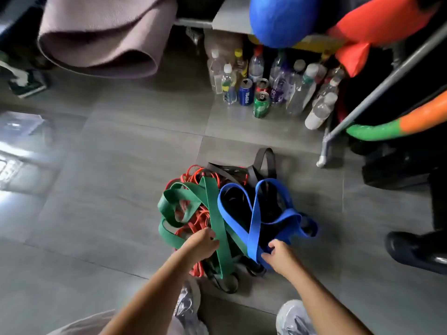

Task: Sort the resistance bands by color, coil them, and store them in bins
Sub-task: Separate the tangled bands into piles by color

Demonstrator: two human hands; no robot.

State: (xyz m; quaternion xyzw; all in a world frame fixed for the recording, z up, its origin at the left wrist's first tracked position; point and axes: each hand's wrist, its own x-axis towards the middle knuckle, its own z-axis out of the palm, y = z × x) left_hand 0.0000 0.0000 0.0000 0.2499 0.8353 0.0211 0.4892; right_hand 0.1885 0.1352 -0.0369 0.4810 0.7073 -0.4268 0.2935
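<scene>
Within both hands (203,243) (278,253), tangled bands (215,209).

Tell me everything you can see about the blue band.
The blue band is a wide, flat strap, matte and rubbery-looking. It lies in loose, twisted loops on the floor, over black bands. The right hand grips its near end; the green band lies beside it, to its left.

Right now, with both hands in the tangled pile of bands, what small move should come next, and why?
Probably lift the blue band clear with the right hand while the left hand holds down the green band. Each hand grips one colour, the blue band lies mostly on top of the black bands, and all colours are tangled in one heap.
</scene>
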